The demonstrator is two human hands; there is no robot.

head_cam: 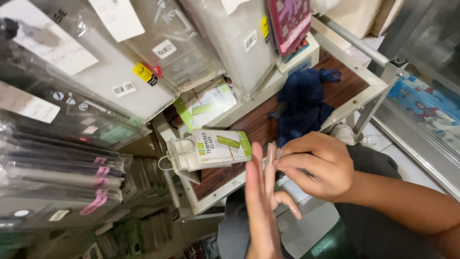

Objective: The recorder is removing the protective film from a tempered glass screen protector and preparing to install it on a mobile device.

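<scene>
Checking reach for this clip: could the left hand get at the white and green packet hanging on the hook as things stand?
Probably yes. The left hand is raised with fingers spread just beside the white and green packet, and nothing lies between them. The right hand pinches at its fingertips, which might hold it back.

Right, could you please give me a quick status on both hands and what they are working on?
Left hand open, fingers straight. Right hand pinching a thin clear sheet at the left fingertips. White-and-green boxes just beyond, blue cloth behind.
</scene>
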